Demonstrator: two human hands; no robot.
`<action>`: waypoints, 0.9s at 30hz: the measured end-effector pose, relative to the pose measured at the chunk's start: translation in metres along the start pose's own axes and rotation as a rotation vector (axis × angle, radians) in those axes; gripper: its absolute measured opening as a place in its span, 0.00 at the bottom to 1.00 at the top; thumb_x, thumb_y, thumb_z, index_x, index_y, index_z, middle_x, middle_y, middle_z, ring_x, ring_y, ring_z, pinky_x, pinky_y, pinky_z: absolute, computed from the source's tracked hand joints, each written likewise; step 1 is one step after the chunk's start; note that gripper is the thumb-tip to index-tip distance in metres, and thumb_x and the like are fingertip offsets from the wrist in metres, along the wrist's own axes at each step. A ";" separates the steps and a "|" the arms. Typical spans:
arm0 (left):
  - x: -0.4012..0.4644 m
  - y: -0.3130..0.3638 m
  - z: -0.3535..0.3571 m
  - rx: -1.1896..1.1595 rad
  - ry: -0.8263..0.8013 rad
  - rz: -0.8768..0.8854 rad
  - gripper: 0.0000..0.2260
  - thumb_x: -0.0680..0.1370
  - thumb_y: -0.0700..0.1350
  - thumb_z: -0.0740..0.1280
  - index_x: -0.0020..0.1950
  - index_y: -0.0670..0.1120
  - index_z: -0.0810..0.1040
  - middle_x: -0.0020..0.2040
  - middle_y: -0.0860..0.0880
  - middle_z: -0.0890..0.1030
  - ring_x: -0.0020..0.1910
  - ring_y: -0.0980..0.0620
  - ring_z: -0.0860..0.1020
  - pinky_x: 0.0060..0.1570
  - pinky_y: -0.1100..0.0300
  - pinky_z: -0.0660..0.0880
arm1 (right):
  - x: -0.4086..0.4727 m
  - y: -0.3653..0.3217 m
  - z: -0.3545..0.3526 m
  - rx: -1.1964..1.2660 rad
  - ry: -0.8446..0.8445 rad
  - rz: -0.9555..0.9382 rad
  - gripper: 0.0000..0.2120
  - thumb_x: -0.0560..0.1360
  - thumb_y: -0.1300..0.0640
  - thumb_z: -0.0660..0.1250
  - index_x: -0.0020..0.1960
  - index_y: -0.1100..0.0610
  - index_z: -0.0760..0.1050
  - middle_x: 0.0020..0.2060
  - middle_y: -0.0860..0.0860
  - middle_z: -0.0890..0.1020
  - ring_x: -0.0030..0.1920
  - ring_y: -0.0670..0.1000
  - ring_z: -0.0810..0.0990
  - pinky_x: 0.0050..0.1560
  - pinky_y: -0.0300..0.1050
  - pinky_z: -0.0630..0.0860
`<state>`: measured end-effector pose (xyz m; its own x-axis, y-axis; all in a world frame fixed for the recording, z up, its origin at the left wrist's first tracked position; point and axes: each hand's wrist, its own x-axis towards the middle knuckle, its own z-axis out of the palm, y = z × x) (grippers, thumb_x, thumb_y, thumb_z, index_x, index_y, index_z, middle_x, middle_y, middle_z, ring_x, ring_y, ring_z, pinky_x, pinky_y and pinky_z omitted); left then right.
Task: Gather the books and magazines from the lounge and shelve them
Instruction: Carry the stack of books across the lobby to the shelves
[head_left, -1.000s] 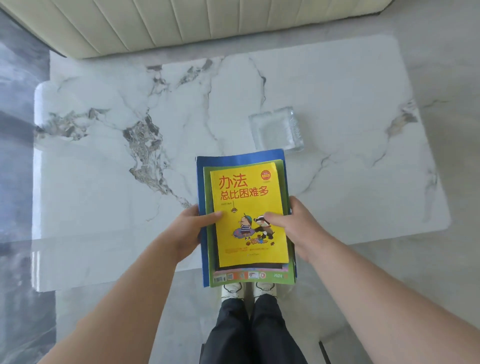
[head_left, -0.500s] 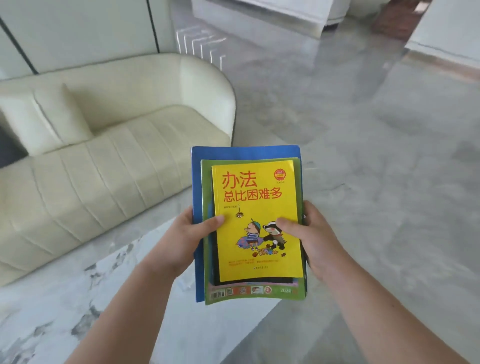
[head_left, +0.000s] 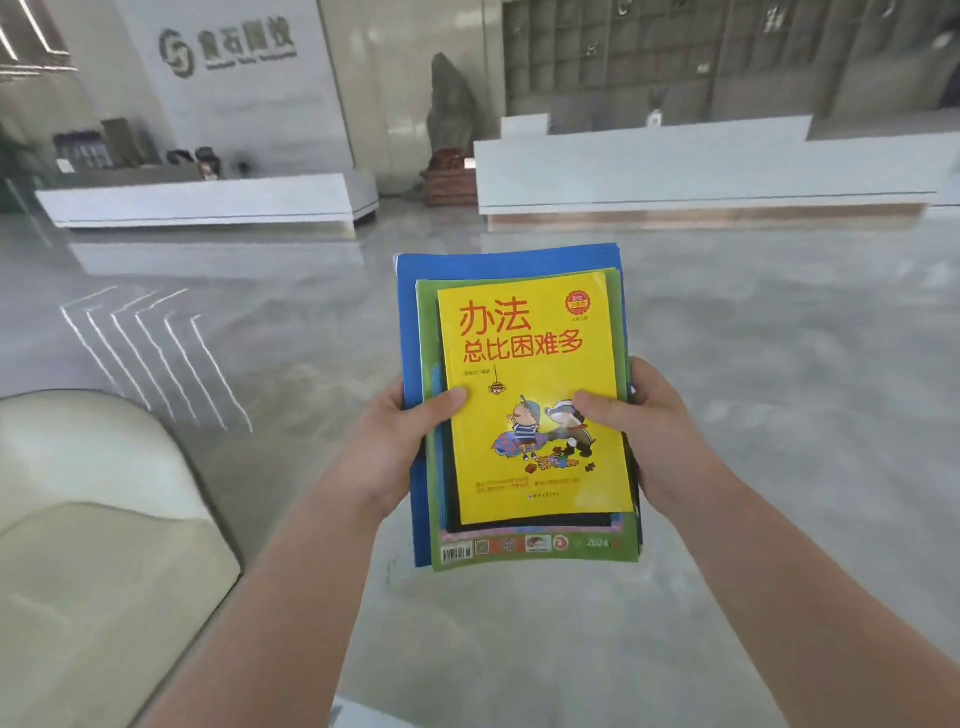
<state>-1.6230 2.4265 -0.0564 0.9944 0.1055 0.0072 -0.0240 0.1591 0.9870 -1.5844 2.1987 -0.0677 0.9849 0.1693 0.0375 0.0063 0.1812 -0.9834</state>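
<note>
Yellow book (head_left: 535, 400): top of the stack, cover up, red characters and a cartoon pair on it.
Left grip: left hand (head_left: 387, 447) closed on the stack's left edge, thumb pressed on the yellow cover, fingers hidden beneath.
Right grip: right hand (head_left: 649, 431) closed on the right edge, thumb on the cover near the cartoon, fingers wrapped under.
Stack: under the yellow book a dark volume shows only as a thin edge; below that a green magazine (head_left: 540, 545) with a barcode strip; at the bottom a blue folder (head_left: 410, 322), the widest layer, jutting out at the top and left.
Position: stack held in the air between both hands, well above the floor, tilted toward the camera.
Floor (head_left: 779, 364): polished grey, glossy, with white chevron lines at left.
Sofa (head_left: 88, 519): cream, at lower left, only its end in view.
Room: two long white reception counters (head_left: 701, 176) across the far side, a wall logo (head_left: 228, 49) at upper left, a tall dark rock sculpture (head_left: 449, 104) between them; background blurred.
</note>
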 end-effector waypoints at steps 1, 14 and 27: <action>0.034 -0.003 0.018 -0.003 -0.017 0.005 0.21 0.69 0.44 0.72 0.62 0.44 0.78 0.54 0.44 0.86 0.50 0.44 0.85 0.45 0.50 0.83 | 0.026 -0.005 -0.020 0.002 0.025 -0.011 0.16 0.71 0.61 0.73 0.58 0.57 0.77 0.51 0.55 0.87 0.50 0.63 0.86 0.49 0.65 0.82; 0.398 0.003 0.187 -0.005 -0.151 0.063 0.11 0.76 0.43 0.70 0.59 0.48 0.79 0.50 0.50 0.87 0.50 0.48 0.85 0.49 0.51 0.80 | 0.330 -0.065 -0.196 -0.036 0.150 -0.047 0.17 0.78 0.53 0.66 0.65 0.53 0.71 0.58 0.55 0.84 0.54 0.61 0.85 0.53 0.65 0.81; 0.804 0.001 0.416 0.010 -0.598 0.048 0.10 0.76 0.43 0.69 0.57 0.49 0.82 0.52 0.47 0.87 0.53 0.44 0.84 0.57 0.44 0.77 | 0.629 -0.112 -0.403 0.052 0.495 -0.209 0.15 0.77 0.54 0.65 0.63 0.52 0.73 0.54 0.57 0.86 0.52 0.64 0.85 0.53 0.70 0.79</action>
<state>-0.7811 2.1027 0.0170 0.8776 -0.4589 0.1384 -0.0725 0.1583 0.9847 -0.8960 1.8948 -0.0052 0.9275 -0.3501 0.1311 0.2146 0.2116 -0.9535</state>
